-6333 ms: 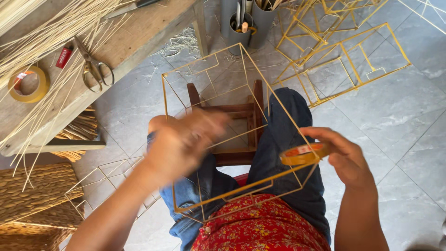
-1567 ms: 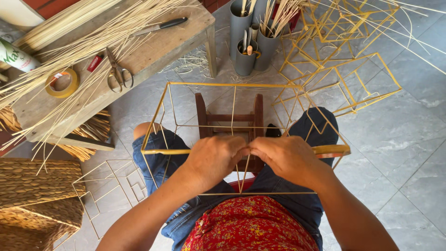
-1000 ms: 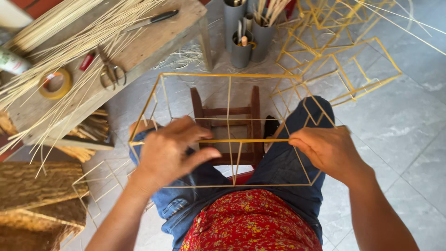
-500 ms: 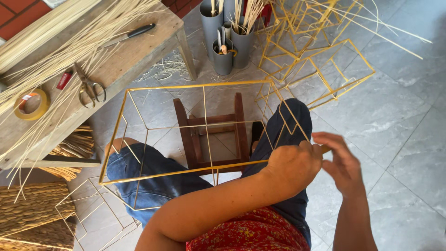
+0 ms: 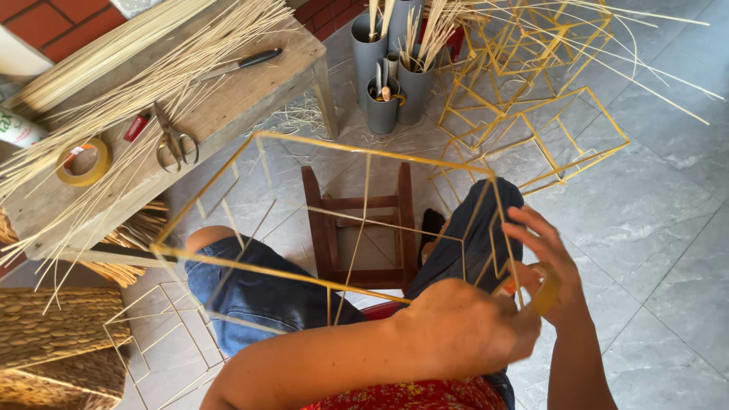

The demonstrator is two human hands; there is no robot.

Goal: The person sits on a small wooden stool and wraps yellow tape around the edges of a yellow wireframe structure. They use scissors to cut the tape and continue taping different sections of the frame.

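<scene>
A box-shaped frame of thin yellow sticks rests across my lap, tilted, with its long edge running left to right. My left hand reaches across my body and closes on the frame's near right corner. My right hand hovers just beside it with fingers spread and a yellowish tape roll hanging on them. Both hands meet at that corner, and the joint itself is hidden behind my left hand.
A wooden bench at upper left carries loose sticks, scissors, a second tape roll and a knife. Grey tubes hold tools. Stick frames pile at upper right. A small stool stands between my knees; woven baskets sit lower left.
The frame has been turned and shifted left on my lap. My left hand has crossed from the frame's left side to its right corner, joining the right hand there.
</scene>
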